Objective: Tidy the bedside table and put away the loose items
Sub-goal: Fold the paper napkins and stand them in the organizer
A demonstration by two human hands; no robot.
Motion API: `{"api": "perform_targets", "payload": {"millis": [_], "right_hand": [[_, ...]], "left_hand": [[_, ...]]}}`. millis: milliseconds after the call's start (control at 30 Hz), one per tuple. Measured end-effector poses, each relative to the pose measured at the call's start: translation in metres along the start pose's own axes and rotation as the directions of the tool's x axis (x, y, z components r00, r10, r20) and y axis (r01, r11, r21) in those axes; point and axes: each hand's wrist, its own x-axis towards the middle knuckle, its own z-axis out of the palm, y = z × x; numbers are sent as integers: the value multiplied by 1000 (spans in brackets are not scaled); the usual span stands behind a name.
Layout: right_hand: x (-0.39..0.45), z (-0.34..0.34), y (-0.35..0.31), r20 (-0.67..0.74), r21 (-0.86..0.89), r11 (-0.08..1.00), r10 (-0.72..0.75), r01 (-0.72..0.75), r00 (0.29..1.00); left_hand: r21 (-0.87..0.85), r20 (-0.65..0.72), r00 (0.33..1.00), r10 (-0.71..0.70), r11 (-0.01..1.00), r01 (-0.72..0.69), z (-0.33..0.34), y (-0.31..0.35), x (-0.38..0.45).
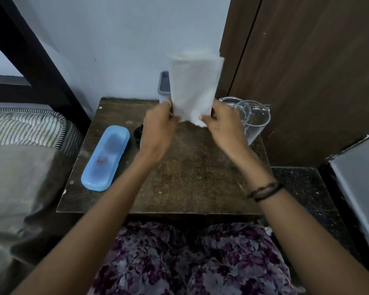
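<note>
A white cloth (193,86) is held up above the back of the dark wooden bedside table (192,184). My left hand (158,128) pinches its lower left corner and my right hand (224,124) pinches its lower right corner. The cloth is blurred and stands upward from my fingers. A light blue plastic case (106,158) lies shut on the table's left side. A small black round object (138,133) sits just right of the case, partly hidden by my left hand. A clear glass jug (251,120) stands at the table's back right corner.
A grey box (164,86) stands at the table's back edge, half hidden by the cloth. A bed with a striped mattress (28,126) lies to the left. A brown wooden door (307,71) rises on the right. A grey-topped surface (360,177) is at far right.
</note>
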Motion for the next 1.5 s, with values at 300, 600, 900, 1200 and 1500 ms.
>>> {"api": "perform_targets", "payload": {"millis": [300,600,900,1200,1500], "right_hand": [[85,12,7,-81,-121,993,-15,6,997],[102,33,23,-44,-208,976,-71,61,996],[106,36,29,42,-417,892,-169,171,985],[117,15,18,-53,25,995,99,-98,994],[120,26,25,-21,-145,981,126,-128,992]], "left_hand": [[147,-34,999,-22,989,26,9,-4,83],[447,40,997,64,891,-76,27,-9,91],[198,-57,996,70,979,-57,28,-19,93],[-19,-101,995,7,1000,-9,14,-19,94],[238,95,987,-130,966,104,9,-9,105]]}}
